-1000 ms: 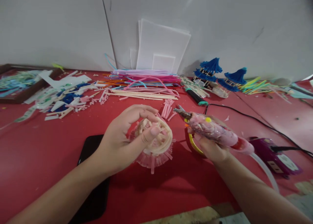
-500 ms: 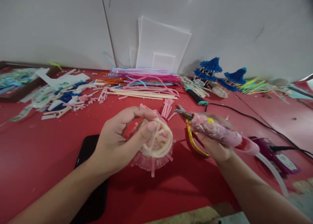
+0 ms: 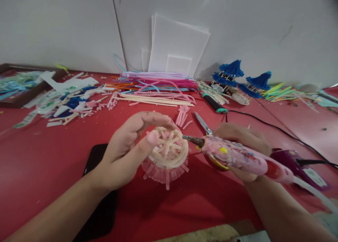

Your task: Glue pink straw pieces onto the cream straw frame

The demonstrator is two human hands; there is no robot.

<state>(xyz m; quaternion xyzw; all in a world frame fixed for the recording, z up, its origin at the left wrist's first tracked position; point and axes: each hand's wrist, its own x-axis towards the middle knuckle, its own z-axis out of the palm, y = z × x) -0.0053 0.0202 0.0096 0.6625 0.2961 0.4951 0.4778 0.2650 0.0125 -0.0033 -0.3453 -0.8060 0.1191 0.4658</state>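
Observation:
My left hand (image 3: 126, 150) is closed on a small round craft piece (image 3: 170, 152), its thumb and fingers at the upper left edge. The piece has a cream spoked ring facing me and a fringe of pink strips beneath. My right hand (image 3: 243, 147) is wrapped round a pink glue gun (image 3: 232, 154) spotted with dried glue. Its dark nozzle points left, at the upper right rim of the ring; whether it touches cannot be made out. Scissors (image 3: 202, 123) lie behind the gun, their yellow handle partly hidden.
Short pink pieces (image 3: 182, 116) lie beyond the ring. Coloured strips (image 3: 158, 83) line the wall. A black phone (image 3: 102, 206) lies under my left forearm. Scraps (image 3: 71, 101) are at left, blue-roofed models (image 3: 227, 74) at back right, a purple power block (image 3: 298, 168) at right.
The glue gun's nozzle has come left and down to the ring's rim. The ring has turned slightly, showing its spokes more fully. More of the scissors' blades shows.

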